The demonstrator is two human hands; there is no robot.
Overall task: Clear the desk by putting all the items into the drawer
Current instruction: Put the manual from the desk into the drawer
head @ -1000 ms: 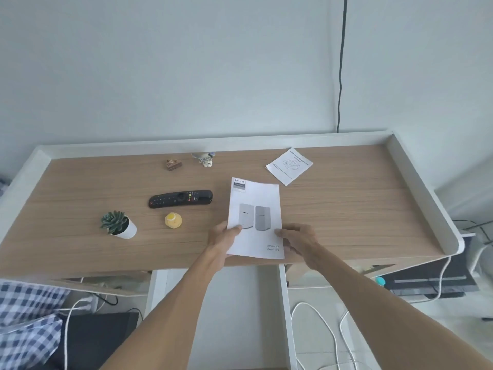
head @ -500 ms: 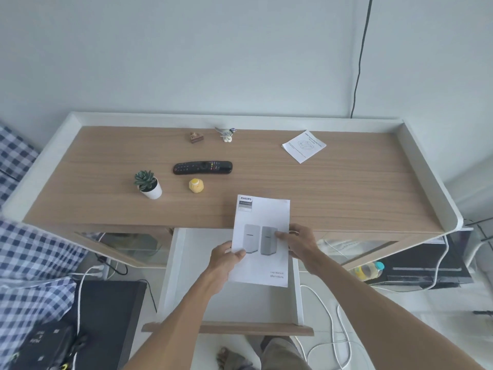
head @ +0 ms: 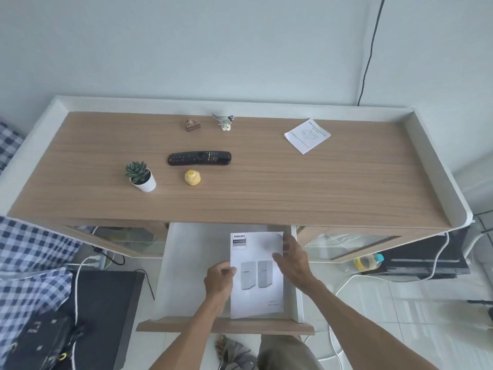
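Note:
A white Philips booklet [head: 256, 284] lies inside the pulled-out white drawer [head: 186, 263] below the desk's front edge. My left hand [head: 220, 280] pinches its left edge, and my right hand [head: 293, 260] rests on its right edge with fingers spread. On the wooden desk [head: 293, 188] lie a black remote [head: 199, 158], a yellow cupcake figure [head: 192, 177], a small potted succulent [head: 140, 176], a brown trinket [head: 192, 125], a bird figurine [head: 225, 121] and a folded leaflet [head: 307, 135].
The desk has a raised white rim [head: 437, 161] at back and sides. Glass-fronted compartments [head: 346, 245] flank the drawer. White cables [head: 373, 279] run over the floor at right; a chequered cloth [head: 29, 268] and black bag [head: 40, 340] lie at left.
Both hands carried the booklet off the desk's front edge and down into the drawer. The view has pulled back and now shows the whole drawer.

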